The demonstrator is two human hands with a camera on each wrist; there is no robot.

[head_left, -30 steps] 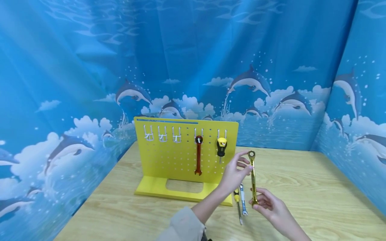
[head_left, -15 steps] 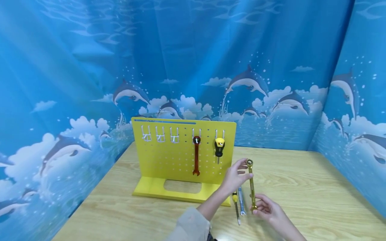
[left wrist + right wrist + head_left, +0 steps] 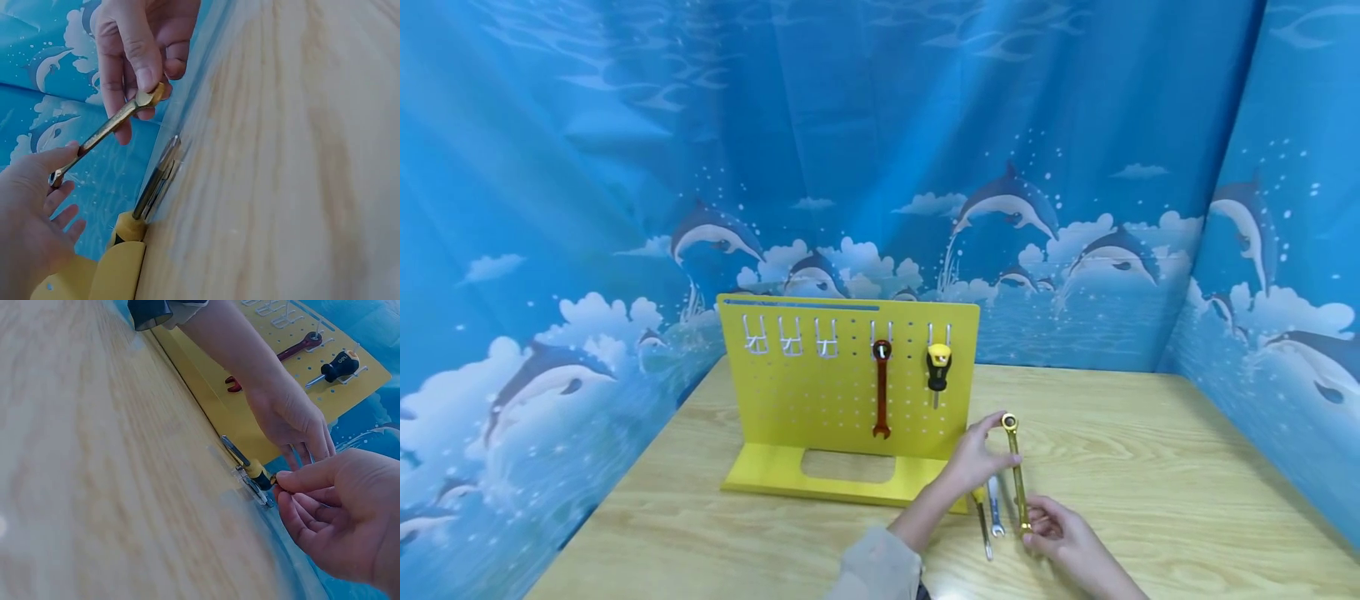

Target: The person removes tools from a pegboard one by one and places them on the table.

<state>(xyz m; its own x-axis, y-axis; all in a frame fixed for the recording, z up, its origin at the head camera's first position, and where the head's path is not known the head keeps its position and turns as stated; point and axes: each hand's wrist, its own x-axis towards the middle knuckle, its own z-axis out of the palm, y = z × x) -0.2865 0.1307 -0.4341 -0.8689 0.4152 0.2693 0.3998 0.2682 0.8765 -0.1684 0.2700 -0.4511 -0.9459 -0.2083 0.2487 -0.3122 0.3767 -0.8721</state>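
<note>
A gold combination wrench point(image 3: 1017, 479) is held between both hands, slanting, above the table to the right of the pegboard. My left hand point(image 3: 973, 461) pinches its ring end with thumb and fingers. At the open-jaw end, the right hand point(image 3: 1063, 540) grips between thumb and curled fingers. In the left wrist view the wrench point(image 3: 103, 132) spans from one hand to the other. A long screwdriver point(image 3: 984, 527) with a yellow-and-black handle and a silver wrench point(image 3: 996, 510) lie side by side on the table, partly behind the left hand.
A yellow pegboard stand point(image 3: 812, 408) stands upright left of the hands. Its hooks carry a red wrench point(image 3: 882, 392) and a stubby yellow-and-black screwdriver point(image 3: 937, 368); several white hooks point(image 3: 791, 336) at the left hold nothing. Blue dolphin curtains point(image 3: 880, 150) surround the wooden table point(image 3: 1112, 442).
Both hands have lowered the gold wrench toward the table, its ring end dropping most. The whole head view has shifted slightly. The hung tools stay on their hooks.
</note>
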